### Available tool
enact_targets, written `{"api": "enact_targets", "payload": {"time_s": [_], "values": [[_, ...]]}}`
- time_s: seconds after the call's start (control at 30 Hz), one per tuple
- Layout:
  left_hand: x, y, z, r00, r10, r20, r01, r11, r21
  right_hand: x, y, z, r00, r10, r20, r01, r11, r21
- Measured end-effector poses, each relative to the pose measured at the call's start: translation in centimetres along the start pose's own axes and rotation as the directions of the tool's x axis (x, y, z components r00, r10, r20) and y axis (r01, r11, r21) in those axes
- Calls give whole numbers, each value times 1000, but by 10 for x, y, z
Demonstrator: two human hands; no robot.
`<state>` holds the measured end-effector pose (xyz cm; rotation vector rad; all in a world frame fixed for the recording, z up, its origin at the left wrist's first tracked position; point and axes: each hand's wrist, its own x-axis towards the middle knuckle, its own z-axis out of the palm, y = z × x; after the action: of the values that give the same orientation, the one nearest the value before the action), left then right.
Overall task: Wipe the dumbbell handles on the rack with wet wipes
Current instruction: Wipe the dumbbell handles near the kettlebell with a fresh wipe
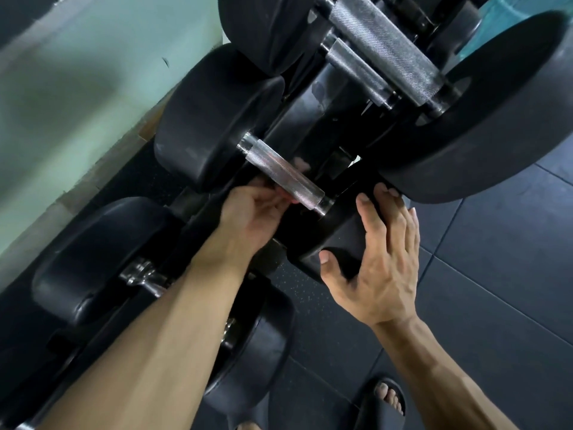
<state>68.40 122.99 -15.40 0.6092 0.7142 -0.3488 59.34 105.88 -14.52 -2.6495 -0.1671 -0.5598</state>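
— From over the shoulders: where's the handle being cleaned?

— Middle tier of the rack (313, 97), the knurled handle (283, 175) between two black heads. The left hand (252, 212) curls its fingers under it. No wipe visible, so I can't tell if it's pinching one.

— And the other?

— The right hand (383, 259) lies spread on the near dumbbell head (338, 240), fingers straight, steadying.

— Risk?

— If that head rolls, fingers get nipped against the big plate (483, 119) — and there's a sandalled foot (389, 395) below.

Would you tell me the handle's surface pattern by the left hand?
Silvery metal with fine crosshatched knurling on the handle, clearest in the head view.
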Motion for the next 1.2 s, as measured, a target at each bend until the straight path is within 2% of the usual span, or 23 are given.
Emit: {"api": "enact_targets", "payload": {"time_s": [0.03, 0.07, 0.17, 0.23, 0.37, 0.4, 0.43, 0.53, 0.57, 0.63, 0.77, 0.8, 0.83, 0.93, 1.0, 1.07, 1.13, 1.2], "values": [[5, 3, -1, 1000, 13, 10, -12, 999, -47, 0, 0, 0, 1000, -1, 0, 1, 1000, 0], [6, 3, -2, 999, -3, 33, 4, 1000, -21, 0, 0, 0, 1000, 1, 0, -1, 1000, -1], [4, -11, -11, 991, -121, 55, 104, 962, 252, 0, -1, 1, 1000, 10, -8, -10, 1000, 5], [3, -16, -12, 990, -132, 46, 112, 946, 302, 0, -1, 2, 1000, 9, -10, -9, 1000, 5], [13, 2, -10, 999, -39, 34, 41, 997, -67, 0, 0, 2, 1000, -5, -20, 5, 1000, 2], [14, 6, -10, 999, -28, 47, 33, 995, -93, -1, 0, 2, 1000, -2, -23, 3, 1000, 2], [14, 5, -10, 998, -38, 41, 39, 998, -40, -1, 1, 3, 1000, -2, -28, 2, 1000, 0], [4, -11, -10, 991, -129, 27, 117, 955, 272, -1, 0, 4, 999, 10, -30, -10, 1000, -1], [3, -16, -11, 988, -150, 32, 134, 944, 303, -1, -1, 4, 999, 14, -28, -14, 1000, -1], [2, -15, -10, 988, -150, 46, 135, 962, 237, -1, -1, 3, 1000, 13, -25, -13, 1000, -3], [12, 6, -5, 998, -8, 54, 14, 992, -128, -1, -1, 3, 1000, 5, -22, -5, 1000, 3], [12, 7, -4, 998, 9, 68, 1, 988, -157, -1, -1, 3, 1000, 6, -24, -6, 1000, 5], [12, 5, -6, 998, 10, 65, -1, 992, -125, -1, -1, 4, 1000, 9, -26, -9, 1000, 6], [0, -12, -8, 995, -70, 73, 60, 989, 137, -1, -3, 2, 1000, 21, -10, -21, 1000, 1], [-6, -19, -7, 991, -96, 95, 79, 983, 165, -1, -4, -2, 999, 21, 27, -21, 1000, -9], [-7, -11, -3, 997, -39, 68, 40, 999, -10, -1, -3, -5, 998, 25, 64, -24, 1000, -15], [-4, 5, 0, 998, 43, 51, -30, 971, -239, -1, -3, -5, 997, 27, 66, -26, 1000, -14], [-1, 17, -2, 994, 101, 29, -86, 938, -337, -1, -4, -4, 998, 28, 58, -27, 1000, -8]]}}
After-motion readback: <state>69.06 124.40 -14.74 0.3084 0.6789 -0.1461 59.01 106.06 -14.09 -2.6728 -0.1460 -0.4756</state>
